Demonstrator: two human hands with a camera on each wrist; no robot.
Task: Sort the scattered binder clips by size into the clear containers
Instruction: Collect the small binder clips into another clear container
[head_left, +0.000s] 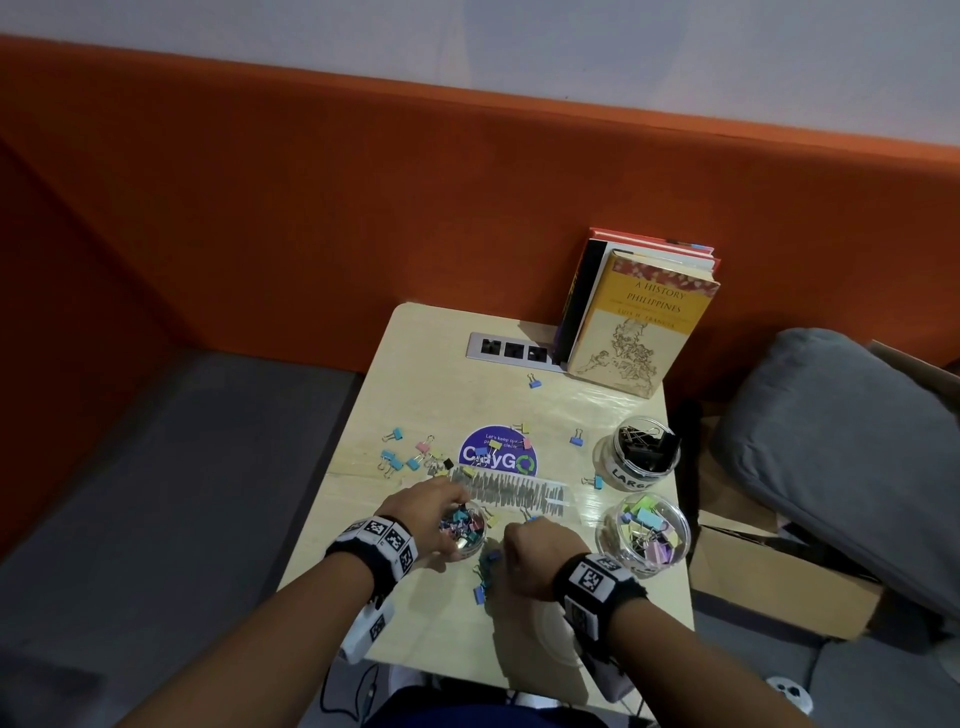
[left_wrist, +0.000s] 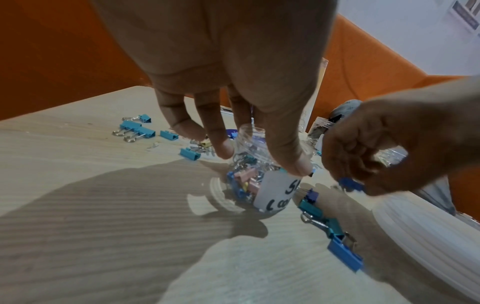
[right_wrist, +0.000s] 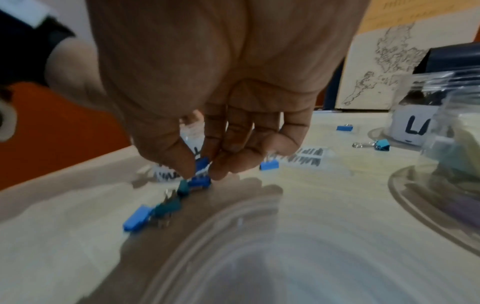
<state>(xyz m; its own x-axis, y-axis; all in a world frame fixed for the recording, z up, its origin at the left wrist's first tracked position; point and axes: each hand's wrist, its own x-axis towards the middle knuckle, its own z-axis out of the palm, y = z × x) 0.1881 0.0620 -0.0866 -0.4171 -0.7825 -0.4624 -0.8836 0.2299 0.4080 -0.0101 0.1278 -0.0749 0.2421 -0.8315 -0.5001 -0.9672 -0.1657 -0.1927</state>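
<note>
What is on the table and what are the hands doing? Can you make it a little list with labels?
left hand: grip on the rim of the small jar, full of tiny clips
right hand: pinches a blue clip beside that jar
large jar: black clips
middle jar: pastel clips
loose clips: scattered on the table
books: upright at the far edge

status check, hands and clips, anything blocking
Left hand grips small-clip jar by its rim. Right hand pinches blue clip beside it. More clips scattered on table. Nothing blocking.
</note>
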